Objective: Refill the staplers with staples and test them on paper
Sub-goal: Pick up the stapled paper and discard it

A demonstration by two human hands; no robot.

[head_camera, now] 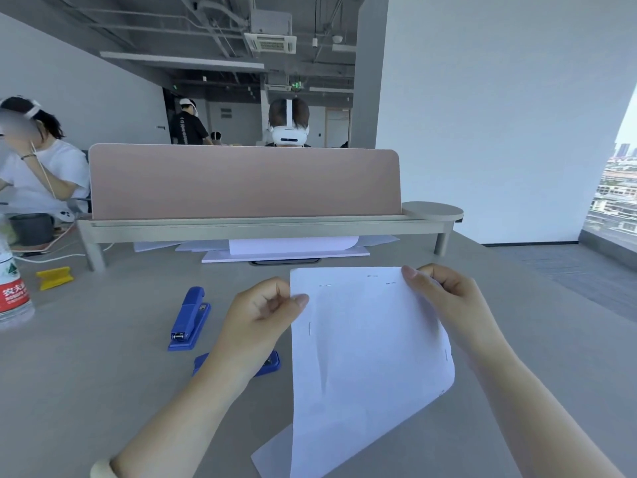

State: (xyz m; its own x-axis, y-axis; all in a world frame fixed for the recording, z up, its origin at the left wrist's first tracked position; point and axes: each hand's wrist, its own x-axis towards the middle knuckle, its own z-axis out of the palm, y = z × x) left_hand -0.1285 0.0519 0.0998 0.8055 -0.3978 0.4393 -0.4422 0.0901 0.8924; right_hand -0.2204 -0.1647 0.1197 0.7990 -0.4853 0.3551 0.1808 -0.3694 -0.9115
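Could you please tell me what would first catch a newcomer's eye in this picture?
A white sheet of paper, bearing several staples, is held up at centre, pinched at its top corners by the left hand and right hand. Left of it a blue stapler lies on the grey desk, a second blue stapler partly hidden under the left wrist.

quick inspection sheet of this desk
surface: grey desk
job's things: white paper held up, staples in it; far stapler left of it; near stapler partly under the left forearm
clutter: water bottle, yellow object, paper stack under the shelf
grippers: left hand pinches the paper's left edge, right hand its top right corner
cables: white cable at far left
surroundings: pink divider, people in headsets beyond, window at right
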